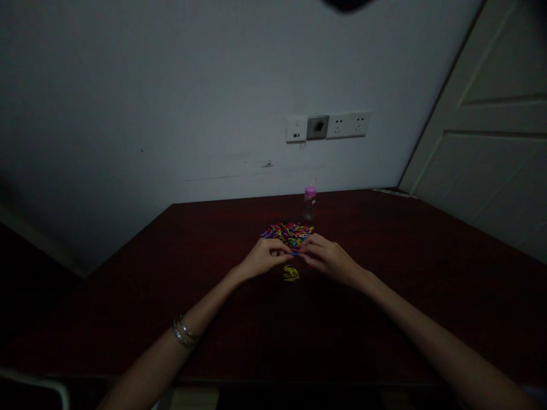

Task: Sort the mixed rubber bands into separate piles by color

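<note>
My left hand (pixel 265 255) and my right hand (pixel 327 256) meet over the middle of the table, fingers pinched. Between their fingertips stretches a small blue strip-like piece (pixel 294 254), its two ends hidden by the fingers; its exact kind is too small to make out. Just behind the hands lies a loose pile of small thin pieces (pixel 287 231) in red, yellow, blue, purple and other colours. Nearer to me, a little group of yellow pieces (pixel 291 273) rests apart from that pile. A small dark red piece (pixel 310 267) shows partly under my right hand.
A clear bottle with a pink lid (pixel 310 205) stands upright behind the pile. The dark red table (pixel 205 228) reaches the wall, which carries switches and sockets (pixel 328 126). A pale panelled door (pixel 487 131) is at the right, with a flat strip (pixel 395 193) at the table's back corner.
</note>
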Motion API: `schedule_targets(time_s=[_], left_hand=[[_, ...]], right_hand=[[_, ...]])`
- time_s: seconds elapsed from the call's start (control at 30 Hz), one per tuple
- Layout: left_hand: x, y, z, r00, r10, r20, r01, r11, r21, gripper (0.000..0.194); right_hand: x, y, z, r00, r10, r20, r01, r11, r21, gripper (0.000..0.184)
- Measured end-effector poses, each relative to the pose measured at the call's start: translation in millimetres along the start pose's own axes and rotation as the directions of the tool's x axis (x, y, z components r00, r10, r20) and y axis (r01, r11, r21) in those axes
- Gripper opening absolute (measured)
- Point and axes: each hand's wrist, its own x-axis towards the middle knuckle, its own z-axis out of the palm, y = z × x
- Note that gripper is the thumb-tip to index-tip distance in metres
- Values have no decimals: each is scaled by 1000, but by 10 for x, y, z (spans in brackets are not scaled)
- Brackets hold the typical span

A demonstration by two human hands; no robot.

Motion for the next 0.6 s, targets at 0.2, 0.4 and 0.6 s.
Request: schedule_targets(time_s=[0.2, 0.4, 0.6], left_hand=[[20, -40, -104, 999, -24, 23, 24, 1000, -17, 18], [-27, -413, -540, 937, -217, 275, 240, 969, -52, 22], [-95, -737, -634, 855, -296, 427, 310, 950, 37, 26]], right_hand=[[8, 6, -16, 999, 15, -30, -16, 999, -35, 16], [-59, 182, -85, 991, 88, -102, -97, 991, -94, 19], [-136, 360, -115, 986, 122, -115, -135, 985, -109, 19]])
